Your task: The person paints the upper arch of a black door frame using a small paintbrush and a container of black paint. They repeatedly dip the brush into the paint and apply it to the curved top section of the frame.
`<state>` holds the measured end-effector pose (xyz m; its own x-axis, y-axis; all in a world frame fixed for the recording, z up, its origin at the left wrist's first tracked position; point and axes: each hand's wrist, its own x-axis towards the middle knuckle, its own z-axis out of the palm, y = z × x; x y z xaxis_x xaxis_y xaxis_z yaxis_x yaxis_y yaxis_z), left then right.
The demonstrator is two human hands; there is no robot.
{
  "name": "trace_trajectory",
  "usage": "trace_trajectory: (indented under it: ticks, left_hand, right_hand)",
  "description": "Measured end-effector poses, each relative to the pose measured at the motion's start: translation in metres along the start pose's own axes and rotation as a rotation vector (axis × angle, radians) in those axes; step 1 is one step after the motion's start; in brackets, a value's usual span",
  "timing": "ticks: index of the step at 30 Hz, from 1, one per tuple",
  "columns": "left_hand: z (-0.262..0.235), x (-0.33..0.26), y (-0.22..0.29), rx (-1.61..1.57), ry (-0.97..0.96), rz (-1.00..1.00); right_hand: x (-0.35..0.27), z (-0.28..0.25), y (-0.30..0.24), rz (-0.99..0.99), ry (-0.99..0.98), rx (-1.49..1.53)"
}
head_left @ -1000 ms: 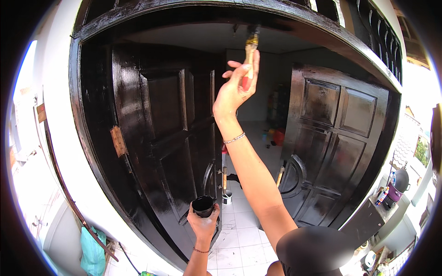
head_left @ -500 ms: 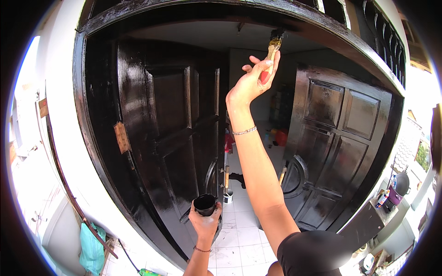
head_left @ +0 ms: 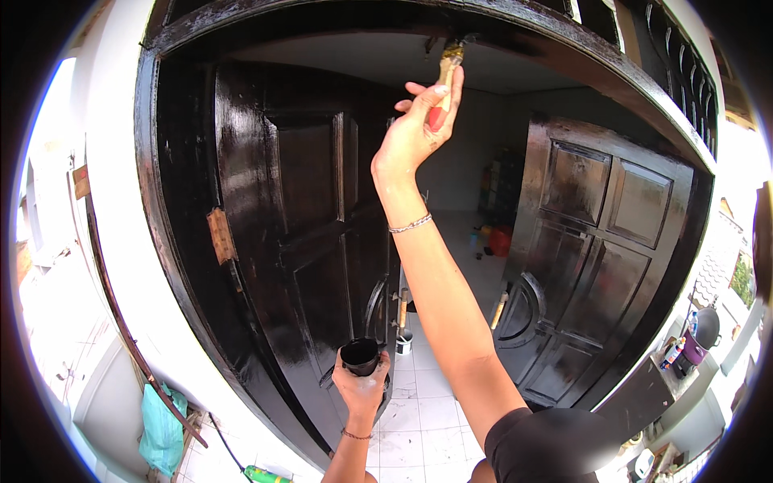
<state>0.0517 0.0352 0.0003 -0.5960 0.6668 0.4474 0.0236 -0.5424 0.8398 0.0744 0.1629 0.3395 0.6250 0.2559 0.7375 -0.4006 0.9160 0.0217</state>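
Observation:
Raised high, my right hand grips a paintbrush with a pale handle and a red end. Its dark bristles meet the underside of the black door frame overhead. Lower down, my left hand is wrapped round a black cup, whose inside looks dark; what it contains I cannot make out. Behind the cup stands a glossy black panelled door, swung inward. A second black door leaf is open on the right.
A small paint can stands on the white tiled floor in the doorway. A teal bag hangs at the lower left. On the right, a purple pot rests on a counter.
My right hand and the paintbrush have moved left along the underside of the frame. My left hand still holds the cup in nearly the same place.

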Motion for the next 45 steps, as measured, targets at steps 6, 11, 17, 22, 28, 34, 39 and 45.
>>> trace_trajectory:
  ticks: [6, 11, 17, 22, 28, 34, 39, 45]
  left_hand:
    - [-0.006, -0.001, -0.012, 0.062, 0.008, 0.033]
    - [-0.007, 0.000, -0.013, 0.041, 0.014, 0.042]
    - [-0.005, -0.003, -0.005, 0.040, -0.004, -0.032]
    - [0.002, -0.003, -0.014, 0.020, 0.028, 0.044]
    - [0.000, -0.002, -0.002, 0.044, 0.017, -0.031]
    - [-0.003, 0.000, -0.012, 0.047, 0.023, 0.027]
    - [-0.002, 0.003, -0.013, 0.044, 0.010, 0.036]
    - [-0.003, 0.004, -0.015, 0.041, 0.024, 0.029]
  right_hand:
    - [-0.038, -0.007, 0.006, 0.077, -0.283, 0.003]
    - [0.024, -0.053, 0.016, -0.309, -0.364, -0.287]
    - [0.055, -0.070, 0.009, -0.365, -0.131, -0.271]
    - [0.038, -0.062, 0.008, -0.226, 0.175, -0.220]
    - [-0.020, 0.002, 0.020, -0.024, -0.174, -0.008]
    - [-0.008, -0.022, 0.030, -0.250, -0.289, -0.217]
    - [0.044, -0.058, 0.012, -0.267, -0.077, -0.227]
    - [0.041, -0.057, -0.002, -0.189, 0.212, -0.169]
